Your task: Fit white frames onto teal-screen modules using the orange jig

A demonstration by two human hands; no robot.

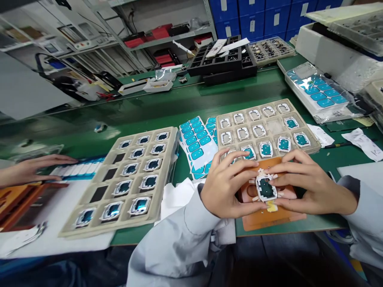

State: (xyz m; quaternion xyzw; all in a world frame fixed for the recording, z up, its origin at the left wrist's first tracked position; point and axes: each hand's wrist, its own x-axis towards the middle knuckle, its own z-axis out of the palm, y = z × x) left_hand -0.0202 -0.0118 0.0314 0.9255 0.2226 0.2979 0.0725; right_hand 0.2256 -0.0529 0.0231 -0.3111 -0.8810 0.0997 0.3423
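Note:
Both my hands hold a white watch-like frame [266, 188] with a dark green centre, over an orange fixture [260, 223] near the table's front edge. My left hand [229, 183] has its fingertips on the frame's left side and lower edge. From the right, my right hand [305, 183] presses fingertips on its top and right side. A small yellow tab [271, 206] shows below the frame. Just behind my hands lies a beige tray [274, 126] of white frames, some with teal centres.
Left of my hands are a second beige tray [98, 173] of frames and teal sticker sheets [199, 139]. Another person's hand [32, 169] reaches in at far left. Black trays [221, 59] stand at the back, a bagged sticker stack [318, 91] at right.

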